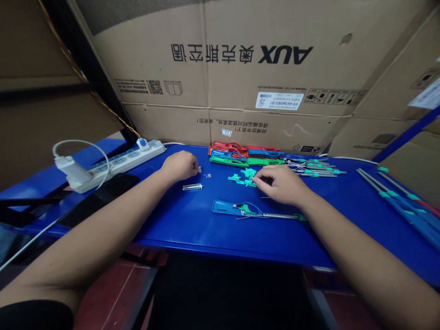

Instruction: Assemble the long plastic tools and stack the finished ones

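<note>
My left hand is closed at the left of the blue table, its fingertips over small white bits; what it grips, if anything, is hidden. My right hand is closed, thumb and finger meeting at the edge of a pile of green plastic pieces. In front of both hands lies a blue handle shell with wires, a green part and a metal rod pointing right. A small clear tube rests below my left hand, near tiny pins.
Red, blue and green handle shells lie along the back, with metal rods beside them. Assembled long pieces lie at the right. A white power strip and a black item are at the left; cardboard stands behind.
</note>
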Demonstrator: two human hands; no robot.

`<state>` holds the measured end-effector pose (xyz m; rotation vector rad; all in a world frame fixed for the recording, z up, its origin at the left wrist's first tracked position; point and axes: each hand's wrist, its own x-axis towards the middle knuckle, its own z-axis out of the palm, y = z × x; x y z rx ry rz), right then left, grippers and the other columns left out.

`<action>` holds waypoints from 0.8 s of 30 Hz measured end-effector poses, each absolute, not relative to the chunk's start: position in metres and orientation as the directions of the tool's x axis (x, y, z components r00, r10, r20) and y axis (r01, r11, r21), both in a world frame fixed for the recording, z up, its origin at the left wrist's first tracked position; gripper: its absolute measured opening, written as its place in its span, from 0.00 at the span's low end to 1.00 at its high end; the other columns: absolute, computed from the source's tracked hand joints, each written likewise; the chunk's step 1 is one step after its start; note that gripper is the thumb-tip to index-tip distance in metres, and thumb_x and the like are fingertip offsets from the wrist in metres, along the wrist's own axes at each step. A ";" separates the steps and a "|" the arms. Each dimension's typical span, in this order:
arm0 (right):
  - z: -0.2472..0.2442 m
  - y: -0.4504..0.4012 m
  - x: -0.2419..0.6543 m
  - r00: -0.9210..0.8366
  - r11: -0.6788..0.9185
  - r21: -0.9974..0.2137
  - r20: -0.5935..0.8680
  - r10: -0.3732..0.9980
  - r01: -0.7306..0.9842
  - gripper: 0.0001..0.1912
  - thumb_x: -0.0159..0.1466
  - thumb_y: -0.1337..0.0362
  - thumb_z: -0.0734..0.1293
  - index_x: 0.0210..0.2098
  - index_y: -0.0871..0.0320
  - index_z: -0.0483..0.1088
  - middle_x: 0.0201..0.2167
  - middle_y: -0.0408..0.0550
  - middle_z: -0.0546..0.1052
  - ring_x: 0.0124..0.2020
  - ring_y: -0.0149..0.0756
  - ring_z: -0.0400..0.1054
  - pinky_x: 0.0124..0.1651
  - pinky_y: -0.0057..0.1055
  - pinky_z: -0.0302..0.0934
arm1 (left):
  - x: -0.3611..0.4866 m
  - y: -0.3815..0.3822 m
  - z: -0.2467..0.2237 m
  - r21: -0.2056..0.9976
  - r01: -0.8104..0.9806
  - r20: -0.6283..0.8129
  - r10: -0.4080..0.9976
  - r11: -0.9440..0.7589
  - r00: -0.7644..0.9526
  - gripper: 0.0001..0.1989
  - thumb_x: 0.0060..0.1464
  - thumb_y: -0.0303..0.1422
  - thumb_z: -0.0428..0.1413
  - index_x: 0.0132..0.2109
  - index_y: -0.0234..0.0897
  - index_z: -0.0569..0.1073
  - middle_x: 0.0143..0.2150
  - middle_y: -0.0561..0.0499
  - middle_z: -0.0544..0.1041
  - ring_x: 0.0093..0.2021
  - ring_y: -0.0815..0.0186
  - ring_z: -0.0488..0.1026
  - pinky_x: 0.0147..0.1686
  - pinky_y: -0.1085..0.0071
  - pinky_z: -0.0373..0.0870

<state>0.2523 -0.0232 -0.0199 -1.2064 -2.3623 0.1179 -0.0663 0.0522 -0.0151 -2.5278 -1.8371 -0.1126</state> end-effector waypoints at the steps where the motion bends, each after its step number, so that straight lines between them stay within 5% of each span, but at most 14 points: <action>1: -0.020 -0.023 0.252 -0.495 0.609 -0.286 0.381 0.781 0.740 0.12 0.66 0.60 0.64 0.32 0.57 0.78 0.30 0.48 0.79 0.30 0.36 0.71 0.34 0.33 0.60 | -0.067 0.052 -0.014 0.051 0.947 0.067 0.947 -0.318 0.314 0.07 0.47 0.34 0.58 0.31 0.38 0.81 0.34 0.43 0.80 0.36 0.55 0.75 0.35 0.67 0.65; 6: -0.020 -0.025 0.243 -0.494 0.631 -0.374 0.402 0.771 0.680 0.10 0.65 0.59 0.66 0.34 0.56 0.78 0.31 0.47 0.80 0.31 0.35 0.71 0.35 0.32 0.61 | -0.050 0.040 -0.017 0.276 0.872 0.109 0.914 -0.406 0.391 0.10 0.58 0.33 0.51 0.42 0.37 0.76 0.40 0.48 0.79 0.37 0.65 0.74 0.39 0.71 0.67; 8: -0.020 -0.029 0.233 -0.491 0.632 -0.434 0.400 0.774 0.642 0.09 0.65 0.58 0.68 0.36 0.56 0.79 0.31 0.46 0.80 0.32 0.35 0.72 0.36 0.31 0.62 | -0.030 0.027 -0.021 0.629 0.631 0.184 0.876 -0.454 0.446 0.10 0.61 0.35 0.51 0.41 0.35 0.74 0.37 0.48 0.77 0.35 0.66 0.72 0.37 0.70 0.67; 9: -0.020 -0.031 0.227 -0.488 0.632 -0.458 0.402 0.774 0.625 0.09 0.64 0.58 0.69 0.35 0.55 0.79 0.31 0.46 0.80 0.32 0.34 0.72 0.36 0.31 0.62 | -0.019 0.019 -0.023 0.699 0.494 0.254 0.825 -0.517 0.504 0.10 0.61 0.38 0.53 0.40 0.35 0.73 0.38 0.48 0.76 0.36 0.66 0.71 0.39 0.69 0.67; 14: -0.021 -0.041 0.209 -0.448 0.660 -0.577 0.486 0.751 0.481 0.08 0.63 0.59 0.70 0.33 0.55 0.79 0.28 0.44 0.80 0.28 0.32 0.71 0.34 0.29 0.62 | 0.013 -0.010 -0.026 0.688 0.122 0.541 0.618 -0.715 0.571 0.10 0.61 0.39 0.57 0.37 0.36 0.73 0.42 0.47 0.73 0.45 0.63 0.70 0.49 0.64 0.67; 21: -0.019 -0.043 0.211 -0.418 0.689 -0.587 0.548 0.724 0.425 0.12 0.67 0.61 0.65 0.31 0.55 0.78 0.29 0.44 0.81 0.31 0.33 0.74 0.37 0.31 0.65 | 0.009 -0.013 -0.024 0.689 0.098 0.578 0.625 -0.718 0.525 0.11 0.62 0.41 0.57 0.41 0.37 0.75 0.43 0.46 0.75 0.46 0.63 0.71 0.48 0.66 0.69; 24: -0.018 -0.041 0.217 -0.437 0.715 -0.544 0.565 0.699 0.440 0.11 0.68 0.62 0.64 0.33 0.56 0.77 0.30 0.46 0.80 0.32 0.34 0.73 0.38 0.31 0.65 | -0.009 -0.007 -0.014 0.656 0.230 0.473 0.628 -0.719 0.618 0.15 0.63 0.43 0.54 0.48 0.38 0.76 0.45 0.45 0.76 0.44 0.64 0.73 0.43 0.68 0.69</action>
